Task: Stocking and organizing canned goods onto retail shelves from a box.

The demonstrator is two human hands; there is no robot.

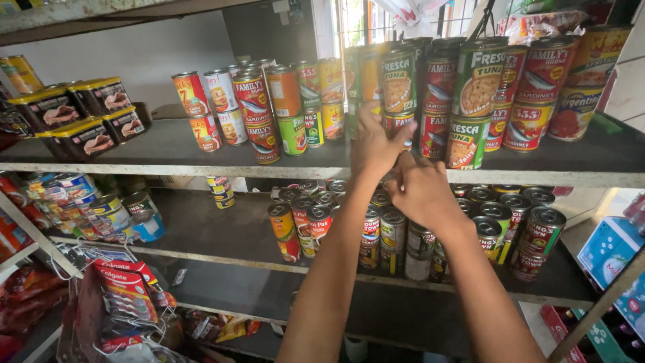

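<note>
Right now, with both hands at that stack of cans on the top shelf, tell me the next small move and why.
Probably steady the lower can with the left hand while the right hand squares it under the green-labelled can above. Both hands crowd the stack's base at the shelf front, where a nudge could topple it.

Two hands (pixel 396 168) — five gold-lidded rectangular tins (pixel 74 111) — three shelves (pixel 168 151)
</note>
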